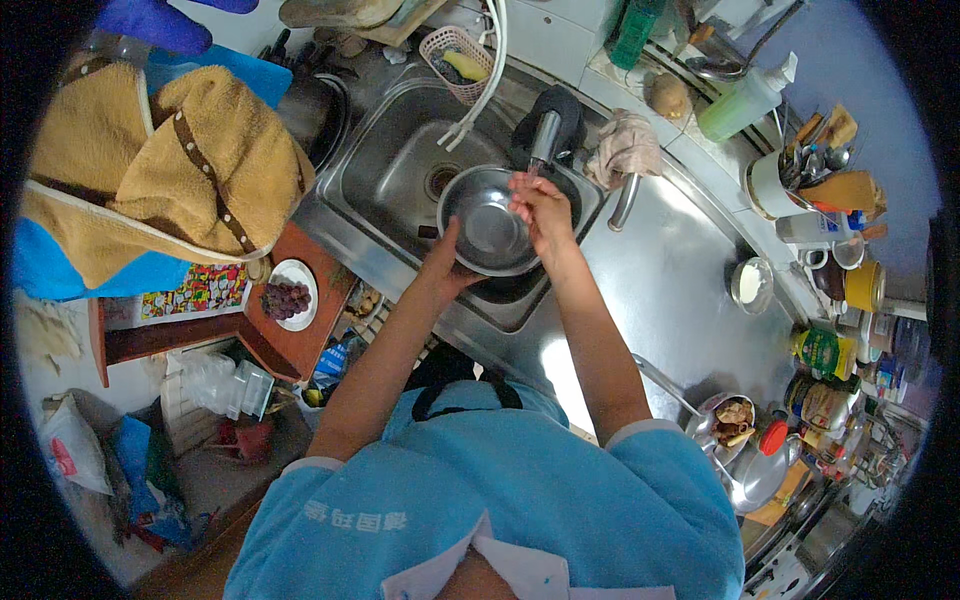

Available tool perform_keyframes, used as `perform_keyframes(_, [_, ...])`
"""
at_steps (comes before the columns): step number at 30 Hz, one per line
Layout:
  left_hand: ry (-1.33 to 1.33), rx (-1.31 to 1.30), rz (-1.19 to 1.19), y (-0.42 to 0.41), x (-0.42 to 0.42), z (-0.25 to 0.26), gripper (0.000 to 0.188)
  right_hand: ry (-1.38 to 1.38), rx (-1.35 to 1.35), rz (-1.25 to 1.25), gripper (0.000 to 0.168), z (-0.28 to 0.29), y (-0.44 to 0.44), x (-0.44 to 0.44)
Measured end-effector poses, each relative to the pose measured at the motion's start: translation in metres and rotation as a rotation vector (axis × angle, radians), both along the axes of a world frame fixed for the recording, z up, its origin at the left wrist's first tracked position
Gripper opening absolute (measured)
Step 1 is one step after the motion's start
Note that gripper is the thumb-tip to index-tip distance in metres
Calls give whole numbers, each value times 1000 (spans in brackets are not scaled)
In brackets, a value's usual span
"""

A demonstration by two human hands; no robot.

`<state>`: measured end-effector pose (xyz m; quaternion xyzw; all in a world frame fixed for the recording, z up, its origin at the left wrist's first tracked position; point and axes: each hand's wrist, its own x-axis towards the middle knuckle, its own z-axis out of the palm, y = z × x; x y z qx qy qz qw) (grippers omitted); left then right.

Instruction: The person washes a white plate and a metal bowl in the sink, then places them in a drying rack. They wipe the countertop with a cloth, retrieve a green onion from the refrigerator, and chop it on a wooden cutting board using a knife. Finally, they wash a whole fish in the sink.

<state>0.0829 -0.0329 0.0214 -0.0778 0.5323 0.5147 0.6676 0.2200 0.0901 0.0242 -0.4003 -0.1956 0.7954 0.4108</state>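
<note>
A round stainless steel bowl (487, 221) is tilted over the divider of the sink (375, 202). My left hand (444, 266) grips its lower left rim, thumb along the side and fingers partly hidden beneath. At the bowl's right rim, my right hand (541, 210) has its fingers loosely bent under the metal faucet (546, 135). A thin stream of water seems to fall on those fingertips. Nothing shows in the right hand, and the bowl's interior looks shiny, with no food visible.
A pink basket (457, 64) and a white hose (491, 82) are at the sink's back edge. A cloth (624, 146) hangs to the right. A plate of grapes (289, 295) sits left. On the steel counter (652, 255) stand a glass bowl (751, 285) and pans (724, 431).
</note>
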Motion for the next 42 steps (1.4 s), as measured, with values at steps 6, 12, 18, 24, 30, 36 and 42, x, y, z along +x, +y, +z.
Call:
perform_keyframes(6, [-183,20,26,-9,-3,-29,65,-79,67,148,16,18,15,5])
perform_keyframes(12, [-103,36,-267,-7,47,-7,63,-734,645,99,26,16,-21,52])
perform_keyframes(18, [-88,32,-17,39,20,-61,53,-718,473,144,24,-1,-22,73])
perform_keyframes(24, [424,-112,75,45,12,-17,61,-671,433,157,25,-40,-30,64])
perform_keyframes(30, [1665,153,-431,44,50,-27,71,-776,455,16,26,-40,-14,56])
perform_keyframes(36, [481,-125,-206,41,33,-2,68,-929,663,120,31,-63,43,37])
perform_keyframes(42, [171,-22,-46,5,16,-33,59,-509,236,83,27,-65,69,11])
